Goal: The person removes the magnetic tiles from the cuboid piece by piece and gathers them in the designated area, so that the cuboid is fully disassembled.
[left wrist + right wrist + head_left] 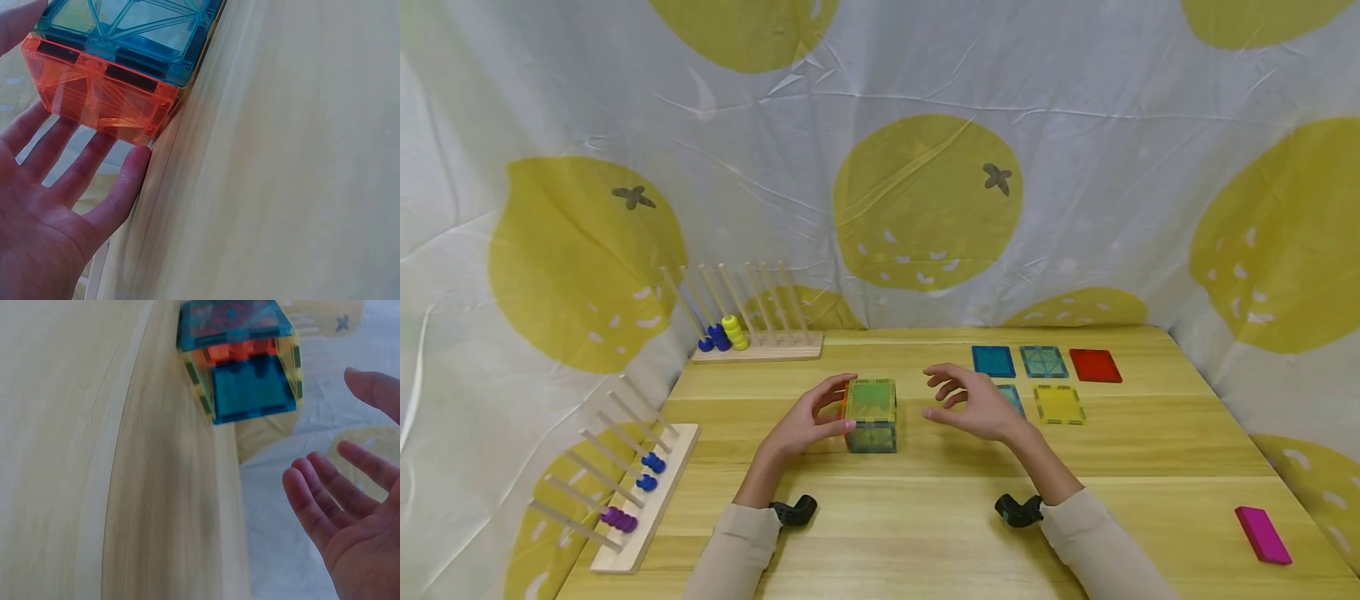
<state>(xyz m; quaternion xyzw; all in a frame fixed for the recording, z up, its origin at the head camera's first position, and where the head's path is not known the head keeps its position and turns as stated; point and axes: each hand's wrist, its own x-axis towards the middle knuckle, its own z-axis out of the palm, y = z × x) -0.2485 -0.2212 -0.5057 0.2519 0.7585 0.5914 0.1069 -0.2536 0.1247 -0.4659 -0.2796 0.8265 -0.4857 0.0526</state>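
Below the middle of the frame, a cube of see-through coloured tiles sits on the wooden table, and I see the left hand holding it by its orange side, thumb in front, fingers behind. Just right of it, the right hand hovers apart, thumb and fingers parted wide. Farther right, a yellow tile and a red tile lie flat.

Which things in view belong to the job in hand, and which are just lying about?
In the job:
tile cube, touched by the left hand
right hand, apart from the cube
probably, as similar tiles: dark blue tile, teal tile, red tile, yellow tile, partly hidden tile

Apparently just lying about:
back peg rack
left peg rack
magenta block
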